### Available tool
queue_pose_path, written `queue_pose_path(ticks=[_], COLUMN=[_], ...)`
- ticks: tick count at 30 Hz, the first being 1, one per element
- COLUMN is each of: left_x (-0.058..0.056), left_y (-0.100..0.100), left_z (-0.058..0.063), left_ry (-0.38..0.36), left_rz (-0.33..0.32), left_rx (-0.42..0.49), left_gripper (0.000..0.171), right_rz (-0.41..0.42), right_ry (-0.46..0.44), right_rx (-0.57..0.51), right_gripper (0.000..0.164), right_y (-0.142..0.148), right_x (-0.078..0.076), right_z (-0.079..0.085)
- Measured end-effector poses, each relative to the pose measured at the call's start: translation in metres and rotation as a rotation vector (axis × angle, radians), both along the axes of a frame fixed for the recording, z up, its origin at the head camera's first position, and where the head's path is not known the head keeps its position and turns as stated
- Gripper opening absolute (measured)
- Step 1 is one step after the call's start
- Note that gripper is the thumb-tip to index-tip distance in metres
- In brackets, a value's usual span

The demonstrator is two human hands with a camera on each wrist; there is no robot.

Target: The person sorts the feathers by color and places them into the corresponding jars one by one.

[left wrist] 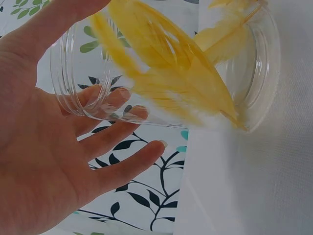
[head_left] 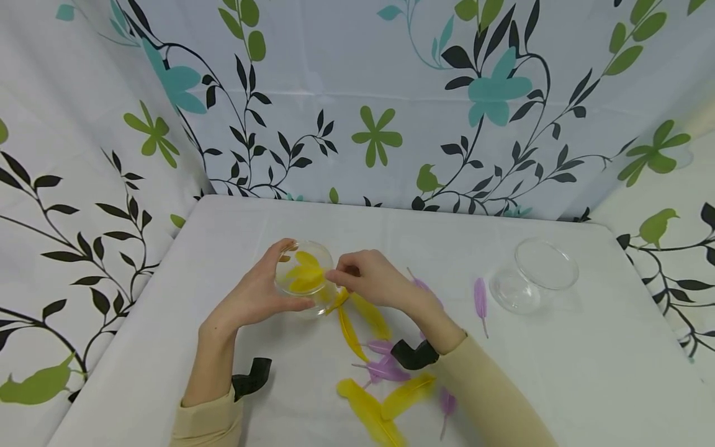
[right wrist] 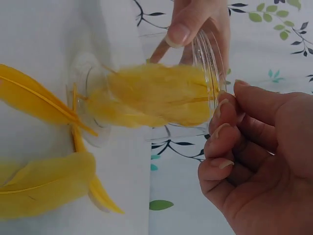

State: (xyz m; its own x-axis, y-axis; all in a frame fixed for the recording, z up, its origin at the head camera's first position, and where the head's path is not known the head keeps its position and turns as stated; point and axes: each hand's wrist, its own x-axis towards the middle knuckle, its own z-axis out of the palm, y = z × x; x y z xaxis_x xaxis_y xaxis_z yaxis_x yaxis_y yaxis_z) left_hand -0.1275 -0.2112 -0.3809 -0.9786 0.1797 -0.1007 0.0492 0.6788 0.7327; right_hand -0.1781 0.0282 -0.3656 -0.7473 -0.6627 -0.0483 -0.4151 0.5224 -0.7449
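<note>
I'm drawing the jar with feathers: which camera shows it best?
The right wrist view: the jar shows from rim to base, yellow feathers inside. The left wrist view crops it; the head view shows it small, from above.

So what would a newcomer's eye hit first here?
Probably the bright yellow feathers inside the clear glass jar, which the left hand grips, with the right hand at its mouth. Next, the loose yellow feathers and purple feathers scattered on the white table, then the bold leaf-print curtain behind.
</note>
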Motion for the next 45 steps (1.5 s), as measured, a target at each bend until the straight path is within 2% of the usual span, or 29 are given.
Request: queue_pose_path(ticks=[6, 12, 21, 28, 36, 45], left_x=[-0.001, 0.001, -0.001, -0.001, 0.0, -0.001], left_y=[0.0, 0.001, 0.0, -0.001, 0.0, 0.001], left_z=[-0.001, -0.001, -0.001, -0.001, 0.0, 0.002], left_ry=[0.0, -0.025, -0.007, -0.009, -0.012, -0.01], left_rz=[-0.001, 0.027, 0.013, 0.012, 0.008, -0.001], left_rx=[0.003, -0.013, -0.035, -0.036, -0.032, -0.028], left_gripper=[0.111, 0.113, 0.113, 0.113, 0.114, 0.115], right_rz=[-0.035, -0.089, -0.18, -0.225, -0.237, -0.28], right_ry=[0.061, 0.009, 0.007, -0.004, 0.014, 0.122], right_rx=[-0.076, -0.042, 0.017, 0.085, 0.179, 0.209], right_gripper=[0.025, 0.02, 0.012, 0.011, 0.017, 0.011], right_y=[0.004, 0.025, 0.062, 0.071, 0.064, 0.063], right_x=[0.002, 0.008, 0.028, 0.047, 0.058, 0.063], right_z=[-0.004, -0.012, -0.041, -0.066, -0.069, -0.072])
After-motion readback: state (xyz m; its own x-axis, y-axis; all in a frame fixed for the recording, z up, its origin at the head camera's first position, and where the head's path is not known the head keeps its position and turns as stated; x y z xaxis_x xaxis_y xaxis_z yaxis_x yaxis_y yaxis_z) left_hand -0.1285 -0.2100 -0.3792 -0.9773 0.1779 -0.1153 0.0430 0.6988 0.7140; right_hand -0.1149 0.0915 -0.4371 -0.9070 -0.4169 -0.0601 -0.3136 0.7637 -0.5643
